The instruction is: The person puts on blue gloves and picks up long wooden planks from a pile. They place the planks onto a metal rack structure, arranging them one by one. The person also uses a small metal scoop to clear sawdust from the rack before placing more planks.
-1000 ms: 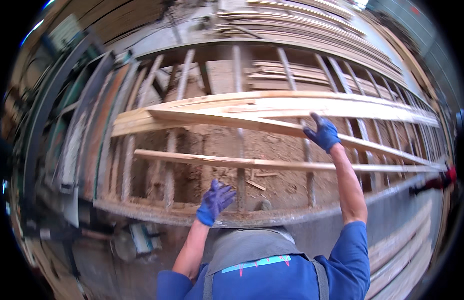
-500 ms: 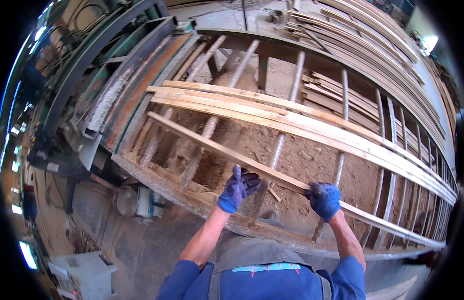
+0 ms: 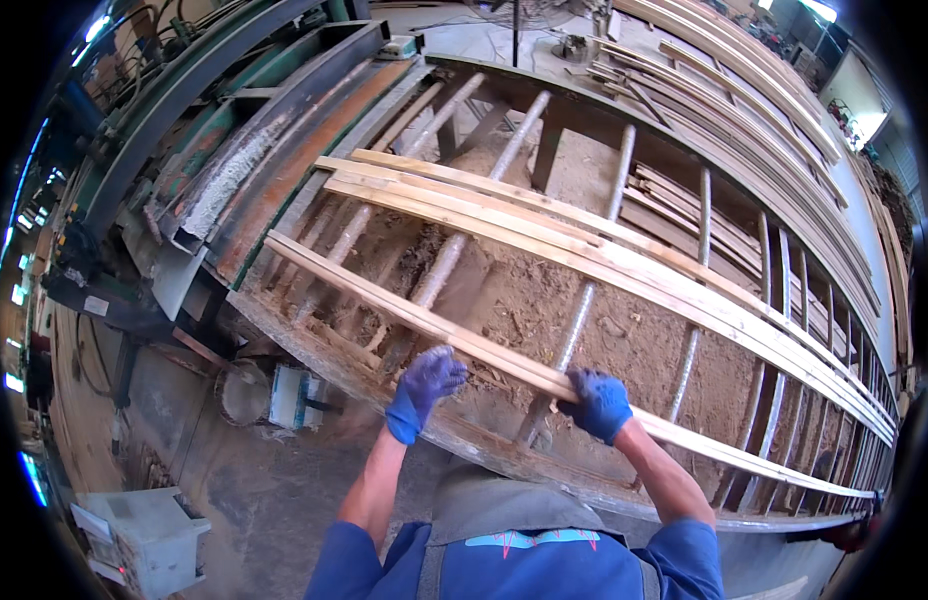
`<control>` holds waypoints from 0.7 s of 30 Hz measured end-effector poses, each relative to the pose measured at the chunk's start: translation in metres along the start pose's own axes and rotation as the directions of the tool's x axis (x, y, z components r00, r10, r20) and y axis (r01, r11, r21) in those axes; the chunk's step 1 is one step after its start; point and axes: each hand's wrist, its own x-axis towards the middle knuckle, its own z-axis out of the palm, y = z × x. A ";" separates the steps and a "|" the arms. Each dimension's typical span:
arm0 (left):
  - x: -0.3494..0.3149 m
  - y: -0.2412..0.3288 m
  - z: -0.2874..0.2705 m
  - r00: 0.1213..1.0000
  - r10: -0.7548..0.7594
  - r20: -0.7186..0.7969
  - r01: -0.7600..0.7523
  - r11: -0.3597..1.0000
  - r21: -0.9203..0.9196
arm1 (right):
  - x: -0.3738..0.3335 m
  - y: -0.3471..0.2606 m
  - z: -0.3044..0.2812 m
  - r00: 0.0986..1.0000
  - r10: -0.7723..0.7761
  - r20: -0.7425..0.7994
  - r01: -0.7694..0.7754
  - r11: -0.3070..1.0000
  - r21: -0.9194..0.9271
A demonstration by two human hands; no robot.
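Note:
Two long narrow wooden boards [image 3: 374, 291] lie side by side across the near part of a roller frame, slanting down toward the right. My right hand [image 3: 597, 403], in a blue glove, is closed around these boards near the middle of their length. Just short of their near edge is my left hand [image 3: 424, 393], also gloved, its fingers stretched to the right and not wrapped round the wood. Whether its fingertips touch the boards is hard to tell. Farther back on the rollers, several pale boards [image 3: 544, 233] lie in a loose bundle.
Metal rollers [image 3: 576, 328] cross the frame above sawdust and scraps [image 3: 524, 300]. A large green and rusty machine [image 3: 284, 170] borders its left end. Stacked timber [image 3: 754, 120] lies beyond the far rail. A grey box [image 3: 144, 540] stands at lower left. A dark red shape [image 3: 852, 532] shows at far right.
The near boards' left end has shifted left toward the machine, and two pieces now show side by side. Both hands moved left; the left thumb, raised before, has lowered. The view has shifted slightly.

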 end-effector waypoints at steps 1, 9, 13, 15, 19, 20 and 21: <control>-0.007 0.002 -0.004 0.998 0.070 -0.006 -0.069 0.990 0.119 | -0.002 0.001 0.006 0.989 -0.087 -0.118 0.079 0.994 -0.071; -0.002 0.115 -0.066 0.928 0.319 -0.194 -0.271 0.932 0.239 | -0.021 -0.024 0.002 0.996 -0.025 -0.090 0.027 0.999 0.023; 0.112 0.164 -0.180 0.855 0.459 -0.241 -0.420 0.886 0.197 | -0.016 -0.027 0.013 0.992 -0.013 -0.125 0.017 0.999 0.034; 0.173 0.195 -0.245 0.815 0.529 -0.237 -0.386 0.800 0.459 | -0.012 -0.035 0.009 0.992 0.006 -0.125 -0.003 1.000 0.029; 0.281 0.254 -0.285 0.828 0.515 -0.221 0.038 0.342 0.939 | -0.008 -0.041 0.023 0.979 0.105 -0.173 -0.109 0.994 -0.014; 0.307 0.264 -0.285 0.844 0.491 -0.217 0.123 0.217 0.968 | -0.006 -0.047 0.021 0.977 0.150 -0.154 -0.156 0.987 -0.027; 0.339 0.272 -0.278 0.862 0.467 -0.199 0.183 0.080 0.980 | -0.006 -0.051 0.022 0.970 0.194 -0.145 -0.202 0.978 -0.041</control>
